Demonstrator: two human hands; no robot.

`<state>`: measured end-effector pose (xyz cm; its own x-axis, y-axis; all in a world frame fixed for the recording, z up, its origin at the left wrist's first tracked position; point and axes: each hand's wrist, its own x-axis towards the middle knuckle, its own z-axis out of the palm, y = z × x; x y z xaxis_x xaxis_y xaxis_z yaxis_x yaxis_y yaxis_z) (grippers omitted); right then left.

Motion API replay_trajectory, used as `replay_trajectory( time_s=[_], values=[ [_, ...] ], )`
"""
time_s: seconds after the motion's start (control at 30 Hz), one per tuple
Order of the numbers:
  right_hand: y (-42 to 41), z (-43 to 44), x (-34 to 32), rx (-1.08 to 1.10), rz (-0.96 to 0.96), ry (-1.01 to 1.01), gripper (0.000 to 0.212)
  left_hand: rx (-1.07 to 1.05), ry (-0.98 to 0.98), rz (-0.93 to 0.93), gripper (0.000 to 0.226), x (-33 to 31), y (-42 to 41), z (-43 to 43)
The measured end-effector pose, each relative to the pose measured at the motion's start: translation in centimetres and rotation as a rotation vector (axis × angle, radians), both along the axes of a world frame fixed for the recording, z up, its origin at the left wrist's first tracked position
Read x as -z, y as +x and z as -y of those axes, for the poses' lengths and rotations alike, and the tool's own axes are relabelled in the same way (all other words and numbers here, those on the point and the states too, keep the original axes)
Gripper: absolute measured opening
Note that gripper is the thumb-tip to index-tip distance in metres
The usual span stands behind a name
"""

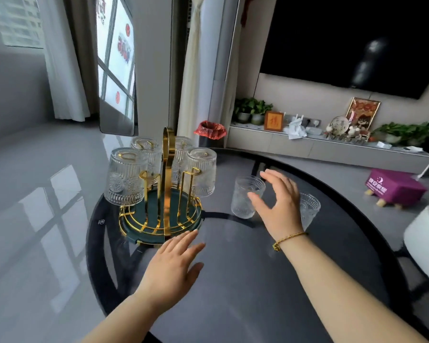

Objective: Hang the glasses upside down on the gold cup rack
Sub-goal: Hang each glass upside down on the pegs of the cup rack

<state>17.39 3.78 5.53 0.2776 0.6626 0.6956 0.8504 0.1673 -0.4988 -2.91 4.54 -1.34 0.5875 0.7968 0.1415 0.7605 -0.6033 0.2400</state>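
Nearest me, my left hand (pixel 171 264) lies open and flat on the round dark glass table (pixel 245 280), fingertips touching the front rim of the gold wire cup rack with its dark green base tray (pixel 160 219), which stands toward the table's left edge. Four ribbed clear glasses (pixel 124 178) already hang upside down on it, and two bare prongs face me. My right hand (pixel 278 205) is open, fingers spread, closing on the upright ribbed clear tumbler (pixel 245 196) near the table's middle but not gripping it. Behind it, a second upright tumbler (pixel 308 210) waits. I judge the next move: grasp, invert, slide over a free prong.
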Motion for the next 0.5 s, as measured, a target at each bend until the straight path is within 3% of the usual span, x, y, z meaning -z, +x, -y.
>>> replay_trajectory(
  time_s=[0.07,0.13,0.3,0.5],
  values=[
    [3.1,1.5,2.0,0.141,-0.086,0.032,0.058,0.005,-0.02,-0.005,0.035,0.0,1.6,0.6],
    [5.3,2.7,3.6,0.28,-0.213,0.037,0.066,0.017,-0.099,0.024,0.043,0.7,3.0,0.6],
    [9.1,3.7,6.8,0.348,-0.576,-0.258,0.099,-0.058,-0.189,-0.011,0.056,2.3,4.4,0.2],
    [10.5,1.7,8.9,0.367,-0.634,-0.487,0.109,-0.075,-0.196,-0.054,0.057,2.3,4.9,-0.1]
  ],
)
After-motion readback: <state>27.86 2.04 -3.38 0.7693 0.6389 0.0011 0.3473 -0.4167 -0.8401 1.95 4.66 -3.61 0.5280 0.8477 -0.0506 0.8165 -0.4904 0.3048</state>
